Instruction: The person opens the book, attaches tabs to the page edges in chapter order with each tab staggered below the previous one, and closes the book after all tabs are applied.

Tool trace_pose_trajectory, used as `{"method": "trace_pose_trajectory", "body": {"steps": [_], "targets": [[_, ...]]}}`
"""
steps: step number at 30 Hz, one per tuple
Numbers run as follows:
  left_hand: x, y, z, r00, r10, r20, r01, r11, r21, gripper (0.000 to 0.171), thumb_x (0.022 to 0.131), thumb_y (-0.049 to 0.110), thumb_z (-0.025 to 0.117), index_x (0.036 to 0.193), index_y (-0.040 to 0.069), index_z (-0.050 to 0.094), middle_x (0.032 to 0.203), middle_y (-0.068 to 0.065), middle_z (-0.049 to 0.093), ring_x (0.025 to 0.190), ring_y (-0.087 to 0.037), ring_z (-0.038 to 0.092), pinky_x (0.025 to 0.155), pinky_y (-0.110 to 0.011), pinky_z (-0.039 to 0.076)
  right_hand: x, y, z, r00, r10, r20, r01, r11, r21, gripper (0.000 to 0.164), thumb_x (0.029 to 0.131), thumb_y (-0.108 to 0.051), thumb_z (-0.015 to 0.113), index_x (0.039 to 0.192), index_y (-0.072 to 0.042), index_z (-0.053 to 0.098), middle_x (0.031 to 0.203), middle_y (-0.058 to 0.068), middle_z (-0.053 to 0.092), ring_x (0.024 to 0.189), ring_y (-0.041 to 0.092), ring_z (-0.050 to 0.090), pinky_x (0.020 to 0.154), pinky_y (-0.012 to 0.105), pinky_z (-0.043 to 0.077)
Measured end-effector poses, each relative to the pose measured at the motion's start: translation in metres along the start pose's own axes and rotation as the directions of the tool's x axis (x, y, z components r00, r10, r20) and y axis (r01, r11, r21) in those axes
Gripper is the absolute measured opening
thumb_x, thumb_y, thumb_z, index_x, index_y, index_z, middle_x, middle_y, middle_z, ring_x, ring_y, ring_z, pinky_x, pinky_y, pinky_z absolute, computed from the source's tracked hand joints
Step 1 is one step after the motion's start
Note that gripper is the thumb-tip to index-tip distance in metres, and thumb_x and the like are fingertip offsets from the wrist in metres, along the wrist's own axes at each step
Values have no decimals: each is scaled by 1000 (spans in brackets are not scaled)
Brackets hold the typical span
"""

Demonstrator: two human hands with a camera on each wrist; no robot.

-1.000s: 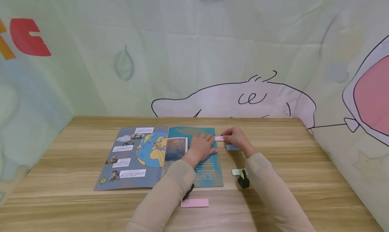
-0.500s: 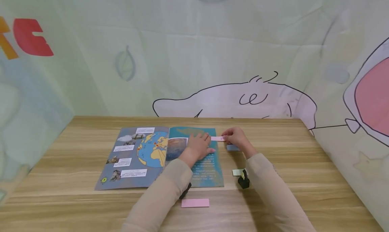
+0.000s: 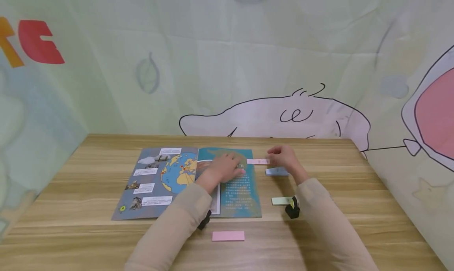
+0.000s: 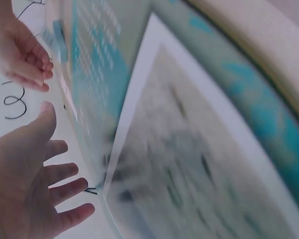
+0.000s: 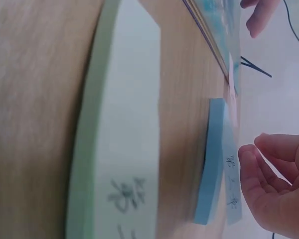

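Observation:
An open illustrated book [image 3: 241,196] lies on the table, a world map on its left page. A pink sticky note strip [image 3: 257,161] juts from the right page's outer edge. Over that page, my left hand [image 3: 224,168] has its fingers spread; in the left wrist view the left hand [image 4: 27,184] appears raised off the paper. My right hand [image 3: 285,159] is just right of the pink strip, apart from it. In the right wrist view the right hand [image 5: 279,184] has loosely bent fingers with nothing between them, beside a blue sticky note pad [image 5: 215,164] bearing handwriting.
Below the right hand lies a light green sticky note pad [image 3: 280,200], also written on. A pink sticky note pad [image 3: 228,236] sits in front of the book. The wooden table [image 3: 106,251] meets a printed cloth backdrop [image 3: 220,73] at its far edge.
My right hand has let go of the pink strip and moved right. My left hand has slid left across the page, uncovering more of its text.

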State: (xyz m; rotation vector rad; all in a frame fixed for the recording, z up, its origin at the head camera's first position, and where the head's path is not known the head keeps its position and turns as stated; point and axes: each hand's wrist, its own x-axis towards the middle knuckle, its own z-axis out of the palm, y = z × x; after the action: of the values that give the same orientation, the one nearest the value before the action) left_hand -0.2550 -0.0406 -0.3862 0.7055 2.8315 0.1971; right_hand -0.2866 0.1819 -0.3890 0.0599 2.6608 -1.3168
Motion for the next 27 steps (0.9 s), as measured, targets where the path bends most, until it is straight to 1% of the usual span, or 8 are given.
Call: {"method": "trace_pose_trajectory", "body": {"steps": [3, 6, 9, 13, 19, 21, 24, 27], "targets": [[-3, -7, -2, 1000, 6, -12, -7, 1000, -17, 57, 96, 45, 44, 142, 13, 38, 146, -12, 35, 134, -32, 30, 106, -47, 29, -2, 0, -3, 999, -32, -7, 32, 999, 8, 24, 91, -3, 55, 111, 9, 61, 106, 23, 61, 79, 22, 61, 71, 30, 53], [-8, -14, -4, 999, 14, -29, -15, 1000, -22, 57, 95, 43, 47, 143, 14, 37, 147, -13, 33, 134, -33, 29, 106, -49, 29, -6, -2, -4, 998, -51, -32, 51, 999, -8, 24, 92, -5, 55, 111, 7, 62, 106, 21, 62, 84, 22, 60, 73, 29, 52], [-15, -19, -7, 998, 38, -45, -39, 999, -14, 57, 95, 39, 50, 143, 13, 36, 147, -15, 32, 135, -34, 28, 105, -50, 29, -12, -5, -4, 994, -92, -63, 90, 995, -33, 22, 91, -4, 56, 109, 5, 64, 104, 19, 63, 86, 24, 59, 73, 30, 50], [-27, -23, -8, 995, 89, -52, -88, 996, 14, 58, 95, 37, 51, 143, 10, 36, 148, -18, 29, 135, -37, 26, 105, -51, 30, -24, -9, -2, 988, -140, -66, 139, 990, -28, 21, 90, -3, 57, 108, 4, 65, 102, 17, 64, 86, 24, 57, 73, 30, 50], [-51, -24, -7, 985, 157, -76, -155, 987, 41, 58, 94, 38, 52, 141, 7, 39, 147, -20, 29, 131, -40, 32, 102, -53, 33, -47, -12, 7, 987, -152, -43, 153, 988, 25, 19, 88, 0, 60, 106, 5, 66, 99, 17, 66, 80, 20, 58, 66, 24, 49], [-59, -24, -7, 976, 194, -100, -190, 981, 47, 57, 93, 37, 54, 139, 5, 42, 145, -21, 33, 130, -40, 34, 103, -52, 32, -55, -13, 11, 990, -140, -33, 142, 989, 48, 19, 87, 1, 60, 104, 6, 66, 99, 19, 66, 79, 20, 58, 66, 24, 49], [-73, -23, -5, 955, 264, -135, -259, 965, 51, 55, 92, 35, 57, 136, 2, 46, 141, -22, 38, 128, -39, 37, 104, -51, 31, -66, -13, 17, 991, -136, -16, 136, 988, 66, 18, 87, 2, 60, 103, 6, 67, 100, 19, 66, 82, 20, 58, 69, 25, 50], [-86, -23, 0, 937, 317, -150, -313, 948, 51, 54, 91, 33, 59, 133, 1, 48, 139, -22, 41, 127, -39, 39, 101, -48, 36, -76, -9, 26, 990, -141, -2, 141, 988, 66, 17, 86, 3, 61, 101, 5, 68, 98, 16, 67, 84, 19, 59, 72, 26, 52]]}}
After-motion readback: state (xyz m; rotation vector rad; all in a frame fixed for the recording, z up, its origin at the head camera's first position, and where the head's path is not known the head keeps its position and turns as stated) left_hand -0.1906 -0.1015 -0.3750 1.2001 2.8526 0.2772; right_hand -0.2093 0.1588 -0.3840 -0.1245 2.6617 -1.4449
